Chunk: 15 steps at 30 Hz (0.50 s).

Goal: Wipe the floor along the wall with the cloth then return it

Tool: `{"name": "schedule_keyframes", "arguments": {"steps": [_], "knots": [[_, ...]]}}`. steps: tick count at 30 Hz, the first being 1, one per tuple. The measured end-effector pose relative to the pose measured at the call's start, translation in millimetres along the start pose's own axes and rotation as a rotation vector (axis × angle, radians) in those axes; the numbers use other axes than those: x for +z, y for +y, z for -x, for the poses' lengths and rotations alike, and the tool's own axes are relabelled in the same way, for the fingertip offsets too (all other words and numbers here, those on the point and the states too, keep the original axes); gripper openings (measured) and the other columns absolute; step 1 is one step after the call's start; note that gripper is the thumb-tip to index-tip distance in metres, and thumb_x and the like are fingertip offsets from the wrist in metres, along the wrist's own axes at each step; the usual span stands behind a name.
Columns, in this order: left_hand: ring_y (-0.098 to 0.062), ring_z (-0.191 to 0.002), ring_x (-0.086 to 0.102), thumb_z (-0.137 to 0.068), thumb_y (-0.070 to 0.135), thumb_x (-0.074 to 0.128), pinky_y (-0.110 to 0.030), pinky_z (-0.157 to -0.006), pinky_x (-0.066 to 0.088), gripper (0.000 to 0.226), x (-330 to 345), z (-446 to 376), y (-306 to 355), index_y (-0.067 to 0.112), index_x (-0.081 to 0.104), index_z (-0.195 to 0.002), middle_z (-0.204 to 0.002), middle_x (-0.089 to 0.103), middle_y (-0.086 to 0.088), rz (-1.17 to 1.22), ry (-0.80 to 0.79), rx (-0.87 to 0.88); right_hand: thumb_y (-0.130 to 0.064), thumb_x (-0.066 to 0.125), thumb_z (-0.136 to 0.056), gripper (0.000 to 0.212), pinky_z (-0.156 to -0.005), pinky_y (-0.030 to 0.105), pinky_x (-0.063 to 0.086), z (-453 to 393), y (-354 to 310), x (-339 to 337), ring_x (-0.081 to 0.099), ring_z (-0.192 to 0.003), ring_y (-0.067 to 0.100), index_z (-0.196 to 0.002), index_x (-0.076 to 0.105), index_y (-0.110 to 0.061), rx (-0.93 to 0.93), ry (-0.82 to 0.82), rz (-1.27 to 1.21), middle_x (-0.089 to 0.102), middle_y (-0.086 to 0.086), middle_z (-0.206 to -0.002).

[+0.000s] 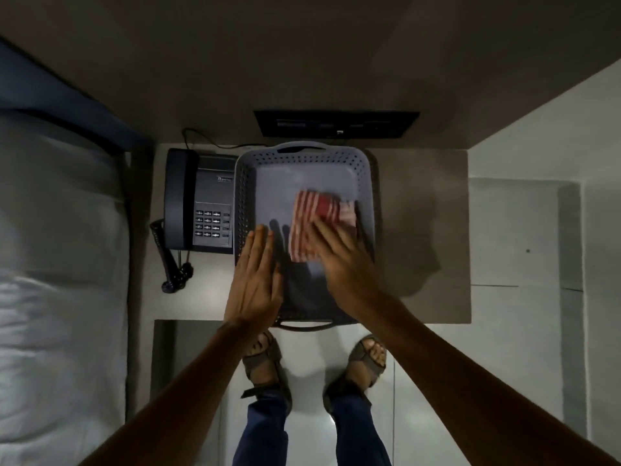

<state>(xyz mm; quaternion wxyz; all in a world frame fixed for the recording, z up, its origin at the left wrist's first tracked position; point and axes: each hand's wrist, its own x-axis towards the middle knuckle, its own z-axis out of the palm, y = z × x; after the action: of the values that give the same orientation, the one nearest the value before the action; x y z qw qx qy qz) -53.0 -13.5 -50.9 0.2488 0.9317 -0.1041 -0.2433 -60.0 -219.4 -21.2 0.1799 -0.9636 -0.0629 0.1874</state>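
A folded red-and-white striped cloth (317, 218) lies in the right half of a grey perforated basket (245, 183) on a bedside table. My right hand (346, 267) rests flat on the cloth's near edge with its fingers spread over it. I cannot tell whether the fingers grip the cloth or only press on it. My left hand (257, 284) hovers flat with fingers together over the basket's near left rim and holds nothing.
A dark desk phone (201, 203) with a coiled cord sits left of the basket on the table (430, 230). A black wall panel (336, 124) is behind. A bed (57, 264) fills the left side. White floor tiles (514, 331) lie to the right and under my sandalled feet.
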Motion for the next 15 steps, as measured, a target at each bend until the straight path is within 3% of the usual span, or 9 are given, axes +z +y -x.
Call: {"name": "schedule_keyframes", "arguments": {"steps": [2, 3, 6, 8, 13, 15], "knots": [[-0.014, -0.167, -0.016, -0.110, 0.040, 0.019, -0.031, -0.135, -0.012, 0.069, 4.9, -12.7, -4.1, 0.018, -0.001, -0.172, -0.179, -0.014, 0.001, -0.004, -0.023, 0.019, -0.024, 0.033, -0.109, 0.067, -0.134, 0.058, 0.010, -1.3, 1.0, 27.5, 0.004, -0.167, 0.036, -0.171, 0.012, -0.015, 0.047, -0.253, 0.131, 0.006, 0.010, -0.181], [-0.017, -0.167, -0.017, -0.111, 0.038, 0.021, -0.032, -0.136, -0.012, 0.068, 7.6, -19.0, -5.4, 0.017, -0.001, -0.172, -0.179, -0.015, 0.000, -0.012, -0.027, 0.024, -0.034, 0.034, -0.111, 0.070, -0.134, 0.057, 0.004, -0.7, -1.2, 37.7, -0.004, -0.167, 0.037, -0.172, 0.005, -0.015, 0.072, -0.300, 0.156, 0.000, 0.011, -0.181], [-0.027, -0.167, -0.020, -0.116, 0.034, 0.022, -0.045, -0.139, -0.006, 0.064, 21.5, -26.6, -8.9, 0.012, -0.002, -0.171, -0.180, -0.017, -0.010, -0.072, -0.084, -0.030, -0.076, 0.032, -0.097, 0.101, -0.134, 0.058, 0.001, 1.8, -14.5, 51.3, -0.005, -0.167, 0.038, -0.171, 0.007, -0.012, 0.169, -0.259, 0.086, -0.001, 0.015, -0.181], [-0.032, -0.166, -0.024, -0.116, 0.035, 0.019, -0.046, -0.138, -0.008, 0.065, 28.8, -29.3, -10.1, 0.009, -0.006, -0.170, -0.179, -0.021, -0.015, -0.120, -0.107, -0.046, -0.086, 0.035, -0.091, 0.114, -0.134, 0.059, 0.001, 0.1, -21.1, 53.0, -0.007, -0.167, 0.039, -0.171, 0.003, -0.012, 0.203, -0.254, 0.094, -0.005, 0.016, -0.180], [-0.035, -0.166, -0.021, -0.115, 0.035, 0.015, -0.048, -0.138, -0.007, 0.065, 21.8, -26.7, -9.3, 0.007, -0.003, -0.170, -0.179, -0.018, -0.018, -0.053, -0.124, -0.020, -0.080, 0.046, -0.093, 0.114, -0.135, 0.058, -0.004, -2.5, -27.9, 40.7, -0.010, -0.166, 0.039, -0.171, -0.003, -0.013, 0.223, -0.276, 0.064, -0.012, 0.016, -0.179], [-0.033, -0.168, -0.015, -0.114, 0.034, 0.015, -0.050, -0.139, -0.002, 0.064, 8.4, -20.6, -5.2, 0.006, 0.001, -0.170, -0.180, -0.011, -0.016, 0.011, -0.109, 0.006, -0.067, 0.050, -0.099, 0.105, -0.135, 0.058, -0.001, -0.6, -28.0, 28.7, -0.011, -0.166, 0.038, -0.170, -0.004, -0.012, 0.229, -0.309, 0.014, -0.014, 0.015, -0.179]]}}
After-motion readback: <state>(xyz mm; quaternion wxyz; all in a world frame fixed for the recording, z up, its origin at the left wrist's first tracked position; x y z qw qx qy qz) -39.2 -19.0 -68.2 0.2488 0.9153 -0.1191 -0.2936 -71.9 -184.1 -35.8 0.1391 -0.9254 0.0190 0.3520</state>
